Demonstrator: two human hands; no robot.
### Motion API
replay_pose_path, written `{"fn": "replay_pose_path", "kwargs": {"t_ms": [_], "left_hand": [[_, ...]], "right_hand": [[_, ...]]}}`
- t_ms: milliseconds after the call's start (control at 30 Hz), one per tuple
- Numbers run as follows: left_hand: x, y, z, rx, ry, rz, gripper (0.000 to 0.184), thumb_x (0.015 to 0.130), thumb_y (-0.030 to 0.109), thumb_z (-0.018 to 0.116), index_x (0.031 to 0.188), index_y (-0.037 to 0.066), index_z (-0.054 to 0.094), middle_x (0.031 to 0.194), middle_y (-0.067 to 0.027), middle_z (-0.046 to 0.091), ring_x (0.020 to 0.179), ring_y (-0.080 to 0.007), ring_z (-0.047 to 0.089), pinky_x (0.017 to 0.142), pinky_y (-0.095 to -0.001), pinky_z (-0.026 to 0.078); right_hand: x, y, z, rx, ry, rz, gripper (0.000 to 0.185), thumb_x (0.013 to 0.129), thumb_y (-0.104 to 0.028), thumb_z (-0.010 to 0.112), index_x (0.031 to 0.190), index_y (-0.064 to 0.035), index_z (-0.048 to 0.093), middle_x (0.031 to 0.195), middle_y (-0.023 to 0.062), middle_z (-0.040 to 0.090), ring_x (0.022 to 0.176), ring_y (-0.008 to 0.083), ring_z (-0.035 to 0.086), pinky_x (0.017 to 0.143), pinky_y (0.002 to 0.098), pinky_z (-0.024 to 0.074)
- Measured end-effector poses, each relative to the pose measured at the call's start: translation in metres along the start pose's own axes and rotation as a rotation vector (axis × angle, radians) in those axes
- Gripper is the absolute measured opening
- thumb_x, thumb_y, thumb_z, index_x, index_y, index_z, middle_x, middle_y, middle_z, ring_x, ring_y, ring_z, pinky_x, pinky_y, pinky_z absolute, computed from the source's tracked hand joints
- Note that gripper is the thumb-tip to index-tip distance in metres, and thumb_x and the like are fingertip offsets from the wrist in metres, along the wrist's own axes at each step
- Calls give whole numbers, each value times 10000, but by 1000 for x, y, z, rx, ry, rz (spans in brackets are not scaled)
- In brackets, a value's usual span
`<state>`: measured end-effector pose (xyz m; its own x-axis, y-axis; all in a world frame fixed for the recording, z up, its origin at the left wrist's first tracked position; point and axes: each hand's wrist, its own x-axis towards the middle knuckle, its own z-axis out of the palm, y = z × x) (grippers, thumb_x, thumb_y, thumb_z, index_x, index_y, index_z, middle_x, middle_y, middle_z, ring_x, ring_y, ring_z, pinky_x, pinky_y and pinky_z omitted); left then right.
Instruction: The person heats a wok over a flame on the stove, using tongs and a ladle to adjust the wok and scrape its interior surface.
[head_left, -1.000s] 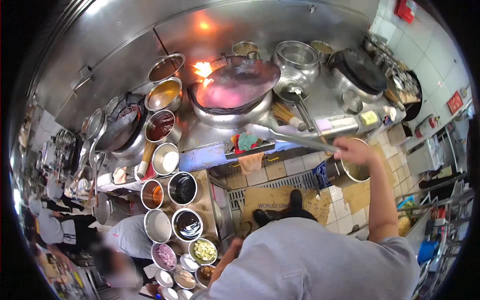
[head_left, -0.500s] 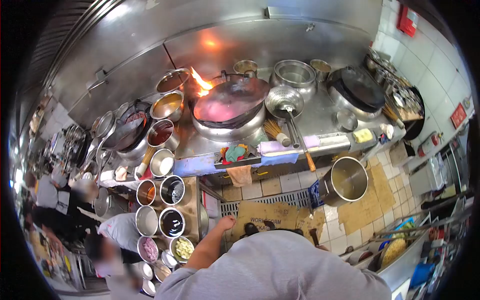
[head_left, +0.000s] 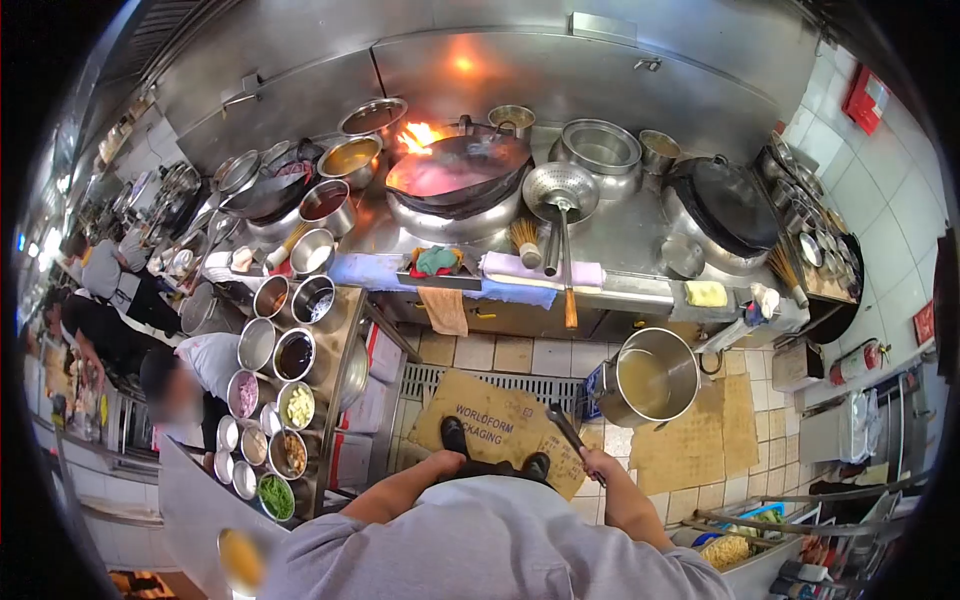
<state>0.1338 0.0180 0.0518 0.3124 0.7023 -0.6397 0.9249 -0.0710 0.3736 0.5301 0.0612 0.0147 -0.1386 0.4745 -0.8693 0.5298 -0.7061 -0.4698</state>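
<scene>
My right hand [head_left: 597, 464] is wrapped around the lower end of a long, narrow dark tool [head_left: 567, 428]. Its exact kind is hard to make out; the tool points up and away over the cardboard. Close to my waist, my left hand [head_left: 446, 463] is curled closed with nothing visible in it. Ahead, a large wok [head_left: 465, 170] stands on the range with flames [head_left: 420, 137] at its back left. To its right, a perforated strainer [head_left: 560, 188] lies over a ladle-like tool with a wooden handle [head_left: 570, 306].
A tall stockpot [head_left: 655, 377] of cloudy liquid stands right of the cardboard mat [head_left: 500, 418]. On my left, a counter holds several bowls, including green herbs [head_left: 275, 496] and dark sauce [head_left: 294, 355]. Co-workers [head_left: 205, 365] stand further left. A second wok [head_left: 722, 205] sits at the right burner.
My view has shifted, showing more floor and both forearms. My right hand and the dark tool have come up into plain sight. My left hand is nearer my waist.
</scene>
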Motion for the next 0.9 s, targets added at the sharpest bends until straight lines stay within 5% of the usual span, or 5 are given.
{"fn": "replay_pose_path", "kwargs": {"t_ms": [467, 533, 600, 867, 900], "left_hand": [[-36, -26, 7, -24, 103, -60, 252, 688, 249, 428, 765, 68, 585, 834, -152, 567, 785, -301, 538, 710, -377, 425], [-34, -36, 22, -83, 112, -68, 254, 689, 247, 424, 771, 68, 584, 833, -155, 567, 782, -302, 539, 707, -377, 426], [-43, -44, 42, -127, 115, -79, 255, 689, 245, 421, 777, 68, 583, 833, -157, 566, 779, -302, 540, 704, -377, 427], [-97, -58, 80, -135, -37, -150, 321, 678, 326, 461, 831, 75, 590, 904, -147, 556, 868, -291, 522, 750, -367, 407], [-112, -53, 68, -176, -53, -167, 351, 685, 354, 456, 864, 84, 590, 929, -167, 541, 885, -300, 513, 763, -360, 402]], "right_hand": [[-116, 71, 78, -93, 106, -132, 471, 827, -418, 281, 548, -57, 399, 407, 78, 385, 291, 200, 365, 293, 322, 282], [15, 196, 84, -261, 131, -163, 549, 801, -467, 317, 825, 30, 551, 782, 225, 548, 789, 318, 524, 674, 371, 394], [-37, 146, 115, -230, 339, -146, 508, 835, -395, 282, 597, 15, 465, 480, 108, 469, 466, 269, 464, 467, 385, 370], [-93, 29, 96, -417, 257, 9, 510, 810, -410, 318, 771, 46, 543, 616, 197, 542, 535, 301, 539, 487, 369, 418], [-46, 61, 89, -510, 433, -376, 539, 818, -429, 313, 633, 33, 520, 493, 132, 482, 424, 233, 476, 413, 363, 377]]}}
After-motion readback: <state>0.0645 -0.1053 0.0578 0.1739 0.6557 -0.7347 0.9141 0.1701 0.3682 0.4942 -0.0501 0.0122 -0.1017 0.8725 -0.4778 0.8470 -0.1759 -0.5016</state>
